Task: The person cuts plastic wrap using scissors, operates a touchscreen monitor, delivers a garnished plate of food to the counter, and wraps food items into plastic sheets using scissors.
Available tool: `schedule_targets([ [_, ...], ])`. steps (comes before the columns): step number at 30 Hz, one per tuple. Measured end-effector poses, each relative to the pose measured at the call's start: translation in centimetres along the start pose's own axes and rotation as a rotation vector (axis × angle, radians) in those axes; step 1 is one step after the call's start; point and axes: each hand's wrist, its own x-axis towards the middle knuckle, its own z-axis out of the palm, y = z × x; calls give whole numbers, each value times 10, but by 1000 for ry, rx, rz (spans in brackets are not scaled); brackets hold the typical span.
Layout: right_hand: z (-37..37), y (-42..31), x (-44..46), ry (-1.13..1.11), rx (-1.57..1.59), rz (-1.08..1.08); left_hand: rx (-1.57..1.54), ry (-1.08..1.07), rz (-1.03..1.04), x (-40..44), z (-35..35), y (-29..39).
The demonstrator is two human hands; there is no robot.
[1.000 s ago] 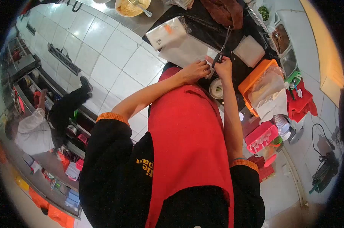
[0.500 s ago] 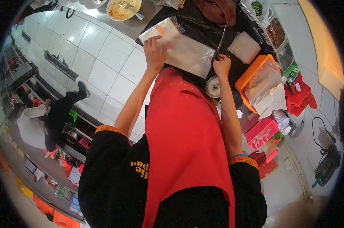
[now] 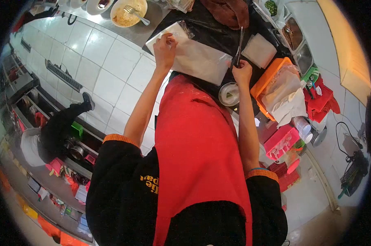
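Observation:
A flat stack of clear plastic bags (image 3: 206,61) lies across the black-covered counter in front of me. My left hand (image 3: 165,53) is over its left end, fingers curled and pinched together; what lies between the fingertips is too small to make out. My right hand (image 3: 243,74) is closed around the handles of a pair of scissors (image 3: 239,47), beside the stack's right end. The blades point away from me. Just below the right wrist sits a small round bowl (image 3: 229,94) with something green in it. A pile of square translucent sheets (image 3: 259,51) lies right of the scissors.
An orange basket (image 3: 257,88) with plastic and paper stands at right, near metal trays (image 3: 304,59) and a pink basket (image 3: 281,143). A brown cloth (image 3: 228,12) lies at the back. A bowl with a fork (image 3: 129,12) is back left. Another person (image 3: 58,135) is far left.
My left hand's fingers have drawn together and lifted a little at the bags' left end. The right hand still holds the scissors. The view has shifted slightly, and the other person has bent lower.

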Motion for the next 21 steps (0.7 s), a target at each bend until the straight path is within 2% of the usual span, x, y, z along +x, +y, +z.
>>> schedule_targets([
  [3, -23, -14, -9, 68, -1, -3, -151, -41, -46, 2, 0, 1],
  [5, -29, -23, -13, 125, -17, -13, -186, -32, -6, 3, 0, 1],
  [7, -21, -19, -8, -29, 489, -139, -282, -99, -68, 3, -9, 13],
  [9, -19, -38, -11, -246, 617, -157, -320, -136, -53, 6, -15, 25],
  [13, 5, -89, -22, -494, 825, -238, -319, -247, 74, 9, -31, 61],
  [14, 9, -100, -21, -484, 826, -238, -328, -332, 93, 10, -37, 73],
  [16, 13, -121, -16, -369, 314, -576, -340, -427, 152, 12, -38, 86],
  [17, 11, -127, -13, -364, 316, -577, -340, -428, 157, 12, -40, 92],
  [19, 6, -140, -6, -410, 211, -668, -216, -403, 342, 16, -44, 101],
  [21, -5, -148, -7, -356, 114, -724, -223, -413, 282, 18, -47, 110],
])
